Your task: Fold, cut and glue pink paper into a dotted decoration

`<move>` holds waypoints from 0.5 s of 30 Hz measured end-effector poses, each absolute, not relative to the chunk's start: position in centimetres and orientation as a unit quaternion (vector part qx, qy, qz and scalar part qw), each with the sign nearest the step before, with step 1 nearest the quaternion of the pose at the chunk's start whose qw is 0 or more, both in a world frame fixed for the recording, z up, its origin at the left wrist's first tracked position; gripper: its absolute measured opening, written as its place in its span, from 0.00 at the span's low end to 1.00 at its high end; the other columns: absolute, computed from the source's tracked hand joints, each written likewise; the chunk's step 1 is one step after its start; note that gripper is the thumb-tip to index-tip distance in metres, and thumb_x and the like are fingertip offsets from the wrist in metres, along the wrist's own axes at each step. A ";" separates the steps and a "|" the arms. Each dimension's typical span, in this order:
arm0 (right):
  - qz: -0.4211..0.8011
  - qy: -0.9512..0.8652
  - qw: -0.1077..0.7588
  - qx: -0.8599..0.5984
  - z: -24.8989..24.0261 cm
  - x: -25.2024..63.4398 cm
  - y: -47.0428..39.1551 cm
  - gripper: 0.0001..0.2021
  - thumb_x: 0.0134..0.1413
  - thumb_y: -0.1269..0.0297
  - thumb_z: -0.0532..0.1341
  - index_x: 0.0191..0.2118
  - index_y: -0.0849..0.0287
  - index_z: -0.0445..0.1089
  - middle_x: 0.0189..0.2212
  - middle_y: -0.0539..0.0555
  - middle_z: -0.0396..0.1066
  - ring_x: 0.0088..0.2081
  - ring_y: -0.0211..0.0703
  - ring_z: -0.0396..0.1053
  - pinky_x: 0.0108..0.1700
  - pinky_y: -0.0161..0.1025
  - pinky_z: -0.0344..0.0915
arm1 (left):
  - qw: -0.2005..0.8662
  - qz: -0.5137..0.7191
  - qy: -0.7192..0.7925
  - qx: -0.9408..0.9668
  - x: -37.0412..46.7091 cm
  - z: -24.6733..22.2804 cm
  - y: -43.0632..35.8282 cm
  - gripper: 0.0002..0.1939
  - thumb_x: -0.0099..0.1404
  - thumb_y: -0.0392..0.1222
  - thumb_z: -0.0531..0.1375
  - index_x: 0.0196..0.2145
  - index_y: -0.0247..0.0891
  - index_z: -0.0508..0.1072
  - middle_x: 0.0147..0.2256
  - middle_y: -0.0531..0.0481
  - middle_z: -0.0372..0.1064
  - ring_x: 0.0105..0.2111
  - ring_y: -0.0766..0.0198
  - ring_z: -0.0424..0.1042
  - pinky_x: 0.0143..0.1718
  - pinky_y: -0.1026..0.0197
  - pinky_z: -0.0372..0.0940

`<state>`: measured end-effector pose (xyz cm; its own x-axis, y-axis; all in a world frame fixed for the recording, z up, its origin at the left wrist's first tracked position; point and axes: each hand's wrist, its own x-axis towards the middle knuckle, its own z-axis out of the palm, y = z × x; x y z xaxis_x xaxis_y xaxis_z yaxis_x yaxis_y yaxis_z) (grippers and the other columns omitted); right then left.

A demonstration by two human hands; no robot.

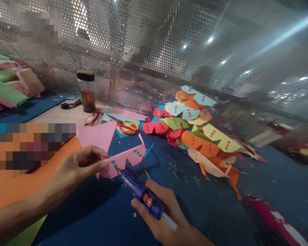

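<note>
My left hand (88, 162) pinches the left end of a folded pink paper cutout (133, 155) between thumb and fingers. Small blue squares are stuck on the cutout, and a notch is cut in its lower edge. In my right hand (166, 203) is a blue glue gun (137, 188), with a clear glue stick poking out of its back end. Its nozzle points at the cutout near the blue square on the left; I cannot tell whether it touches. Behind my left hand lies a flat pink paper sheet (99, 135).
Scissors (127, 126) with red and yellow handles lie behind the cutout. To the right spreads a pile of folded coloured paper cutouts (200, 141). A lidded jar (87, 92) and glasses (92, 117) stand near the perforated metal screen (113, 51). Paper scraps dot the blue table (159, 164).
</note>
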<state>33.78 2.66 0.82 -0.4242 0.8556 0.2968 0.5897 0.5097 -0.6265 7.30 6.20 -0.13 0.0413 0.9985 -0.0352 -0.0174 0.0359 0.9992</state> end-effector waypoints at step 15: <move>0.218 -0.812 0.321 -0.436 1.5 33.7 2.5 0.12 0.62 0.54 0.58 0.30 0.53 0.69 0.24 0.51 0.75 0.24 0.41 0.74 0.26 0.35 0.72 | 0.529 0.482 0.475 0.511 7.5 0.4 6.2 0.13 0.58 0.50 0.71 0.33 0.41 0.77 0.27 0.53 0.75 0.26 0.66 0.74 0.28 0.68 0.68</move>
